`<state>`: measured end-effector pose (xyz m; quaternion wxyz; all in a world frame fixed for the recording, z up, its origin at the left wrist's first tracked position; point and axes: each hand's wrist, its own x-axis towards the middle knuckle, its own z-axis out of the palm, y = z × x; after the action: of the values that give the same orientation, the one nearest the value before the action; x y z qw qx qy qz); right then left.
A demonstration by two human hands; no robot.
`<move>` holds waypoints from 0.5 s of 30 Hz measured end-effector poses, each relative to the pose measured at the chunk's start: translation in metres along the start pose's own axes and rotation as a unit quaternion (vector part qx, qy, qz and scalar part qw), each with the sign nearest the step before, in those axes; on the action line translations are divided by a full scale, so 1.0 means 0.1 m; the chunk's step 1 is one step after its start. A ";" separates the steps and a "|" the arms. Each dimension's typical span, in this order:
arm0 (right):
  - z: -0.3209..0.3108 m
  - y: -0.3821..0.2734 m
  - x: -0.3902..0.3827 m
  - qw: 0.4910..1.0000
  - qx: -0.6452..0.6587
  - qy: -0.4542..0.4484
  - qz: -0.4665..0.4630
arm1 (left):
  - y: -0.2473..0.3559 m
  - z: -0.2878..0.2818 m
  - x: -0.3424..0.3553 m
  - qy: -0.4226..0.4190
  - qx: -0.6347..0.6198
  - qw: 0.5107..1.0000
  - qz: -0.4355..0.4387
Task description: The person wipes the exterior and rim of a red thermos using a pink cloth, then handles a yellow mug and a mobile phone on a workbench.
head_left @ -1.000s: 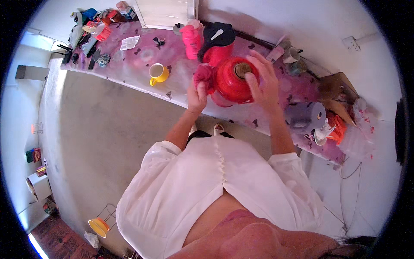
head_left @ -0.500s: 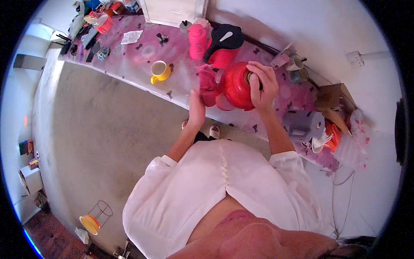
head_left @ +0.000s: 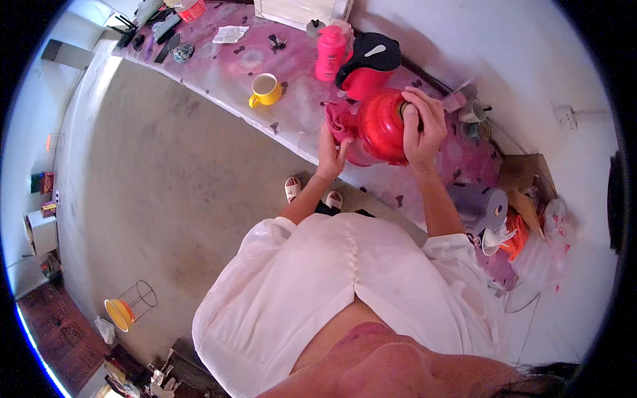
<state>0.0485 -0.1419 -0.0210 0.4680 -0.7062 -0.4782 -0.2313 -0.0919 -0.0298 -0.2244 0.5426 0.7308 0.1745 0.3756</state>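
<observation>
Counter: the counter runs from far left to near right under a pink patterned cover; its far-left end is cut off.
Red flask: the red flask is over the counter's near side, right of the mug, its top seemingly tipped rightward. I judge the handling midway – flask and cloth are both in hand, with setting them down left. How much of the surface has been gone over cannot be told, nor whether the base touches the counter.
Right hand: the right hand is clamped round the flask's top, thumb and fingers covering most of its mouth.
Left hand: the left hand is closed on the cloth, its fingers partly hidden.
Dark pink cloth: the dark pink cloth is bunched at the flask's left side – whether it presses there is hard to make out.
Yellow mug: the yellow mug stands upright, left of both hands, untouched.
</observation>
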 end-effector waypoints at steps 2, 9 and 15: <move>-0.02 -0.01 0.01 1.000 0.005 0.002 -0.001 | -0.29 0.14 -0.20 0.007 -0.098 0.993 -0.064; -0.02 -0.01 0.03 1.000 0.010 -0.002 -0.014 | -0.16 0.00 -0.02 -0.018 -0.184 0.978 -0.098; -0.04 0.00 -0.01 1.000 0.020 -0.002 0.008 | 0.67 -0.26 0.38 -0.042 -0.082 0.996 -0.020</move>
<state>0.0486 -0.1460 -0.0193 0.4830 -0.7008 -0.4782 -0.2165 -0.0966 -0.0108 -0.1459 0.6148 0.6953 0.1353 0.3468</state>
